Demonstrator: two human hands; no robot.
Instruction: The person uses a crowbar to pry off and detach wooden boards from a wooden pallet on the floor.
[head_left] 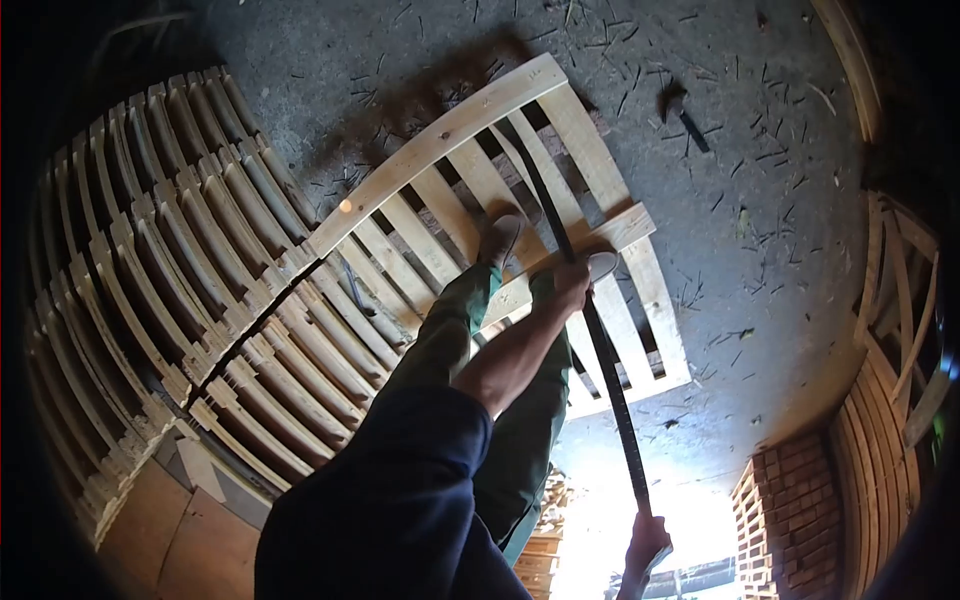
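A long dark bar (pixel 612 385) runs from between the slats of a wooden pallet (pixel 440 135) down to the lower right. One hand, at the end of the bare forearm crossing the middle, is closed round the bar near the pallet's middle board; I take it as my left hand (pixel 573 284). My right hand (pixel 648 540) grips the bar's lower end, against bright light. The bar's far end lies among the slats. Both my shoes (pixel 500 240) are on the pallet, one on each side of the bar's upper part.
Stacked wooden pallets (pixel 180 220) fill the left side. A hammer (pixel 686 120) lies on the concrete floor (pixel 740 200) among scattered dark slivers. Stacked wood blocks (pixel 795 510) stand at the lower right, and curved-looking boards (pixel 875 460) line the right edge.
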